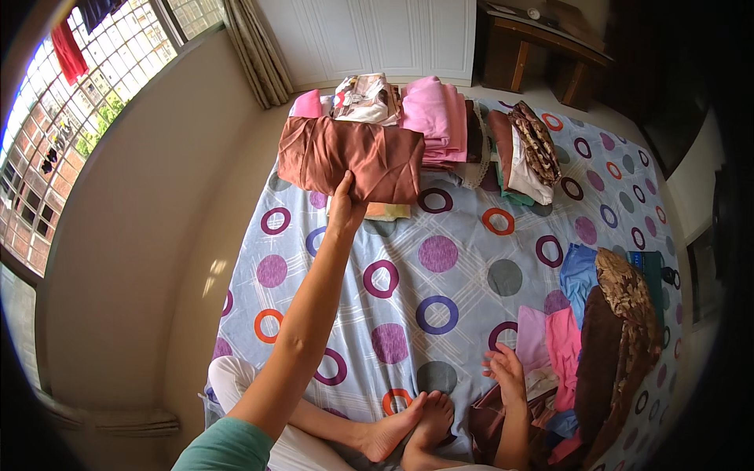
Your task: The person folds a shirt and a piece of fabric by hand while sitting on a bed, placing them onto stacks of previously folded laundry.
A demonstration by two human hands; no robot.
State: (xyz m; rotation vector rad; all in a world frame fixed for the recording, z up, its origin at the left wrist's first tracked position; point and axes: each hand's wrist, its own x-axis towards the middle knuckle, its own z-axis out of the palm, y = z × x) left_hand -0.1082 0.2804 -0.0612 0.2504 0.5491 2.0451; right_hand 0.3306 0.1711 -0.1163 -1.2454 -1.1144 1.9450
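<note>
My left hand point(349, 206) grips the near edge of a folded reddish-brown satin cloth point(353, 156), thumb on top and the other fingers beneath it. The arm is stretched far forward over the bed. Partly covered by that cloth, a folded yellow cloth point(389, 211) lies on the patterned bedsheet point(330, 282). My right hand point(506, 368) hangs with fingers apart, holding nothing. It is beside a loose heap of clothes, with a lilac cloth point(532, 338) and a pink garment point(564, 353) nearest to it.
Behind the satin cloth are a printed white cloth point(362, 97) and a pink folded stack point(433, 118). Another folded pile point(527, 153) lies to the right. Brown patterned fabric point(633, 312) and a blue garment point(577, 277) top the heap. My bare feet point(406, 427) are in front of me.
</note>
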